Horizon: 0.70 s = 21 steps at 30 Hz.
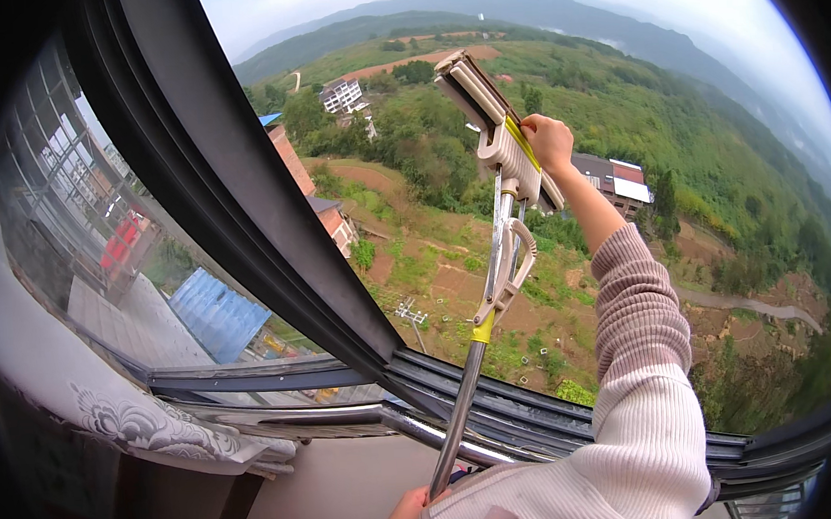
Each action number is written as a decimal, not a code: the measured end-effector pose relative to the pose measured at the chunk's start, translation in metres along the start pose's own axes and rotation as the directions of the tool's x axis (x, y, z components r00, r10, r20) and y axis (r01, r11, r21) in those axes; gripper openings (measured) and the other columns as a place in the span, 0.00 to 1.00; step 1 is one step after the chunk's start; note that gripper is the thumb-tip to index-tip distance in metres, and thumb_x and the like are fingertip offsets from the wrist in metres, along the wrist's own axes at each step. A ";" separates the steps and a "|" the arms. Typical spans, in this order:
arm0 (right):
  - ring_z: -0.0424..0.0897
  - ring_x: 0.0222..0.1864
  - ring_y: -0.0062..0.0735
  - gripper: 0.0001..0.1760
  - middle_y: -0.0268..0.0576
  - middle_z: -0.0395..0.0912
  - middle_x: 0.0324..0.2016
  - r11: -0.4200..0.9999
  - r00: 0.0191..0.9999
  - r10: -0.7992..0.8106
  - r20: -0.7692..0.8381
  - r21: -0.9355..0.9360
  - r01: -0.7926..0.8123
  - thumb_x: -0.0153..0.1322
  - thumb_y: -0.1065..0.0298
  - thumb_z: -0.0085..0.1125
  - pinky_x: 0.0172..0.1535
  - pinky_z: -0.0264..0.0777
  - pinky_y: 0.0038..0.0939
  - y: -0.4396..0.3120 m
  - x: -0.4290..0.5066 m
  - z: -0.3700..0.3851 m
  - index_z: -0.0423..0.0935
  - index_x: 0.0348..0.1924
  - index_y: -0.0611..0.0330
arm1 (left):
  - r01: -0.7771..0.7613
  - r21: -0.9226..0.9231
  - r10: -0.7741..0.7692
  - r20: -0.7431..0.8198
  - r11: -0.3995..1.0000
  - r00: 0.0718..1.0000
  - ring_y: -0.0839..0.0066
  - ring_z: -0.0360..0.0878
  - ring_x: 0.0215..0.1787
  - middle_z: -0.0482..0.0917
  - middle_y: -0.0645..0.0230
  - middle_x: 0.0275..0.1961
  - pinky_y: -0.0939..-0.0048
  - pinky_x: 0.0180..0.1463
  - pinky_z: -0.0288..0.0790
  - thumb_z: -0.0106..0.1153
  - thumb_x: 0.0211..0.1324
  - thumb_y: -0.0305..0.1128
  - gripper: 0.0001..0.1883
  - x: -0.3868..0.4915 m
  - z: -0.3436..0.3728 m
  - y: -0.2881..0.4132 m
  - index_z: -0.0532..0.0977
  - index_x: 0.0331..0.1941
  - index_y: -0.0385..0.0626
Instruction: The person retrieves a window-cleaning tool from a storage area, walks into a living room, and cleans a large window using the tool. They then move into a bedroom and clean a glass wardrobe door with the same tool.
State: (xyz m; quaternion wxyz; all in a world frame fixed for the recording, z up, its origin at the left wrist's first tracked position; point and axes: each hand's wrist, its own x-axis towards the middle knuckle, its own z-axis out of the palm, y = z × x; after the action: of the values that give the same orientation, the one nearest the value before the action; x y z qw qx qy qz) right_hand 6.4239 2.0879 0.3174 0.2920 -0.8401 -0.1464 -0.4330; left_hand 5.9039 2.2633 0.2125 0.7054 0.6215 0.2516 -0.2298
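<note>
A sponge mop [500, 135] with a steel pole and a cream plastic head is tilted up through the open window, its head outside. My right hand [547, 141], fingers bent, is at the yellow strip on the side of the mop head; whether it pinches the strip or only touches it I cannot tell. Below, my left hand [409, 512] grips the lower end of the pole, partly hidden by my ribbed sleeve. A cream lever handle [515, 268] sits on the pole above a yellow collar.
The dark window frame [243, 198] slants along the left, with glass beyond it. A sliding track [536, 401] and a steel rail [424, 428] cross below the pole. A patterned curtain [142, 422] hangs at lower left. Fields and buildings lie far below outside.
</note>
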 end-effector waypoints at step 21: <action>0.77 0.36 0.42 0.12 0.45 0.77 0.30 0.798 0.807 0.590 0.033 -0.177 -0.576 0.60 0.68 0.52 0.39 0.69 0.39 0.090 -0.033 -0.002 0.74 0.37 0.46 | -0.030 0.085 0.032 -0.029 0.996 0.999 0.89 0.59 0.20 0.67 0.78 0.19 0.85 0.22 0.56 0.44 0.59 0.47 0.18 0.009 0.003 -0.015 0.67 0.25 0.44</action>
State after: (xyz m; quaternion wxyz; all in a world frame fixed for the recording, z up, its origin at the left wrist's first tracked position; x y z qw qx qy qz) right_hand 6.4482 2.0161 0.2586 0.3371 -0.8826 0.1417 -0.2954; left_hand 5.9013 2.2588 0.1959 0.6779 0.6582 0.2427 -0.2197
